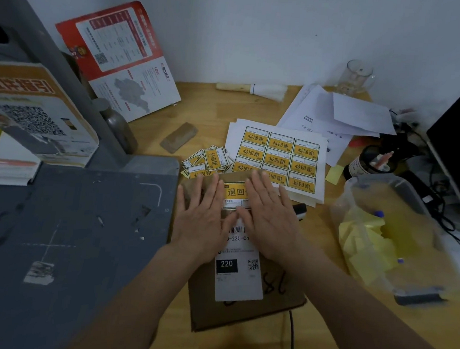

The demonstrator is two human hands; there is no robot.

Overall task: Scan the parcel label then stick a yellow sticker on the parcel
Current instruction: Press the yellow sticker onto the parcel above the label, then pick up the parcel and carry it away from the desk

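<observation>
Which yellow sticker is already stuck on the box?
The yellow sticker between the left hand and right hand, on the parcel. The others lie on the printed sheet or in the loose pile.

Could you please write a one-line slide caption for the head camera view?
Both hands, left and right, press a yellow sticker flat onto the cardboard parcel above its label.

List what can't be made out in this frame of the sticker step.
Head view only:
- yellow sticker: right part hidden under the right hand.
- parcel label: barcode mostly covered by both hands; small print too blurred to read.
- parcel: top left face hidden by the left hand.
- scanner: none identifiable.
</observation>
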